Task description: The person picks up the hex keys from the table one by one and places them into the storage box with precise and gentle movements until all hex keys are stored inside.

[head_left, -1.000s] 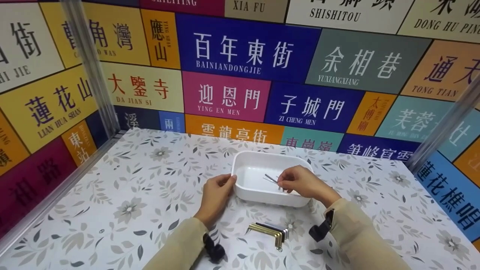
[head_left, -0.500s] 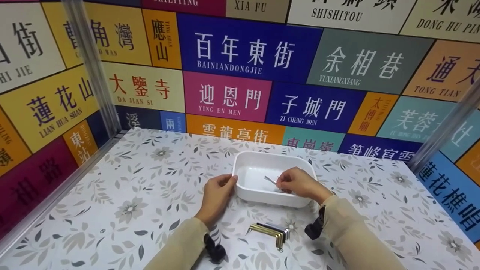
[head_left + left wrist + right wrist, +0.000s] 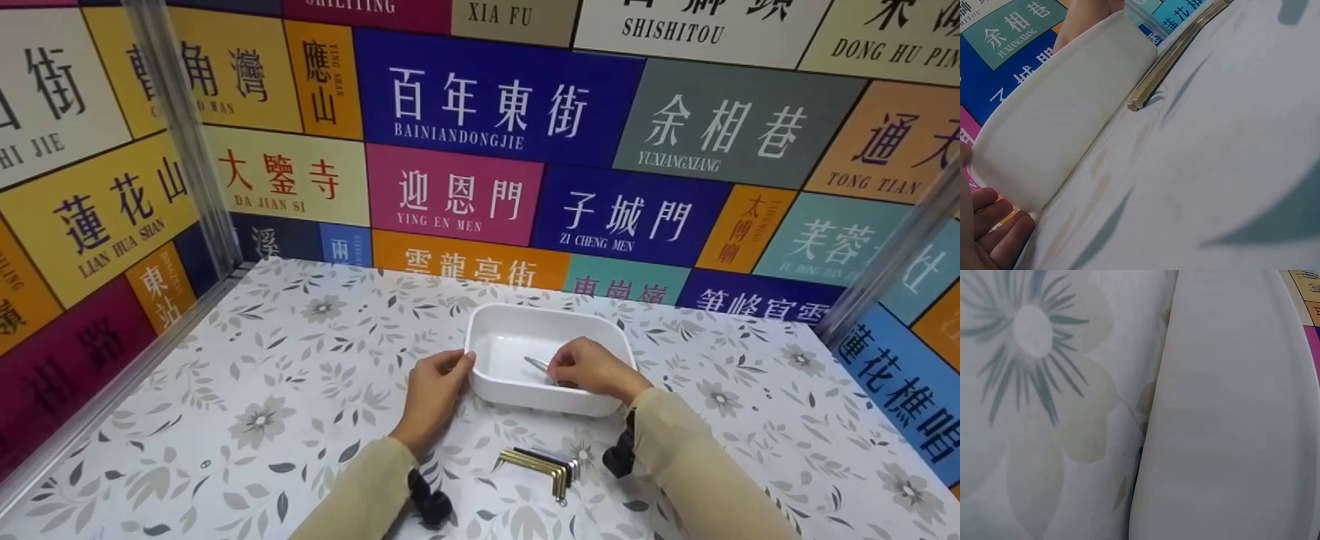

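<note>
A white plastic tub [image 3: 499, 391] stands on the flowered cloth. At its left end my left hand [image 3: 436, 386] holds the rim, thumb at the edge; in the left wrist view its fingers [image 3: 994, 222] curl beside the tub's corner. My right hand [image 3: 592, 369] reaches over the tub's near right side and pinches a thin grey metal rod [image 3: 534, 362] low inside it. One end of the rod juts out to the left; the rest is hidden by the fingers. Nearer to me, several L-shaped hex keys [image 3: 529, 463], brass, black and silver, lie nested together.
The flowered cloth [image 3: 259, 420] covers the table. Behind it rises a wall of coloured street-name panels [image 3: 495, 97], with clear posts [image 3: 187, 142] at the corners. In the right wrist view only the tub's outer wall [image 3: 1224, 410] and the cloth show prominently.
My right hand has moved slightly left and lower into the tub with the rod, and its wrist has shifted left. The left hand, tub and hex keys stay put.
</note>
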`<state>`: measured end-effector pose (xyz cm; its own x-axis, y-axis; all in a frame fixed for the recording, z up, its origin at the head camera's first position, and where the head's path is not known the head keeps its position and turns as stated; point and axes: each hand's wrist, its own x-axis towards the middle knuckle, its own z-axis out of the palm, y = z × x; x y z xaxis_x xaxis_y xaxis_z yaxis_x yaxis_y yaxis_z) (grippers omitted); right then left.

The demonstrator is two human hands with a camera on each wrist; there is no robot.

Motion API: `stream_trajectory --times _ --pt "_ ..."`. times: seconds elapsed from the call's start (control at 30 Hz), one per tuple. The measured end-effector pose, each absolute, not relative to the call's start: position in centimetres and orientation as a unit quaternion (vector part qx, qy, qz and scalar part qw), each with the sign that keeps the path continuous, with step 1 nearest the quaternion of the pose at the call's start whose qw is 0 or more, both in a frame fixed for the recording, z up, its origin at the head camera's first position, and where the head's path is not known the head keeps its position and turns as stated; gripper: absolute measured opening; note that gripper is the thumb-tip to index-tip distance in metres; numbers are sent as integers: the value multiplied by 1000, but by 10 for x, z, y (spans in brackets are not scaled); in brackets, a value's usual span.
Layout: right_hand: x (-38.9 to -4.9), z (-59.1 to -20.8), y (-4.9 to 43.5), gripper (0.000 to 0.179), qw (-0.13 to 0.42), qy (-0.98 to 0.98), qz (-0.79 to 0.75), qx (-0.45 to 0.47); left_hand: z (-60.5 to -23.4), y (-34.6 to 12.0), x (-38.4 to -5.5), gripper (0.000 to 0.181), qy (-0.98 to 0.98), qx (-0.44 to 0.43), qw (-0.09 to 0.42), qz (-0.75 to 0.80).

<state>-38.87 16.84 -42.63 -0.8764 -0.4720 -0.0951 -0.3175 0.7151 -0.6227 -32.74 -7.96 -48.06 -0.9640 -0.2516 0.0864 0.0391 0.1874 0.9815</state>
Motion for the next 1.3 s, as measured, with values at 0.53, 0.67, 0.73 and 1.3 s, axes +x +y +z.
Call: stream_trajectory --times 0.53,0.67,0.73,1.3 --pt "-398 -433 165 8 117 923 -281 -238 -483 -80 -330 45 -764 75 100 -633" --pt "-400 -436 165 8 102 922 -272 -255 -484 -80 -328 42 -765 59 121 -630" --pt "-401 -437 165 8 94 922 -267 -264 -483 -80 -327 40 -763 53 132 -631" --pt "-405 -439 161 10 65 940 -247 -225 -482 -80 -326 42 -761 58 120 -635"
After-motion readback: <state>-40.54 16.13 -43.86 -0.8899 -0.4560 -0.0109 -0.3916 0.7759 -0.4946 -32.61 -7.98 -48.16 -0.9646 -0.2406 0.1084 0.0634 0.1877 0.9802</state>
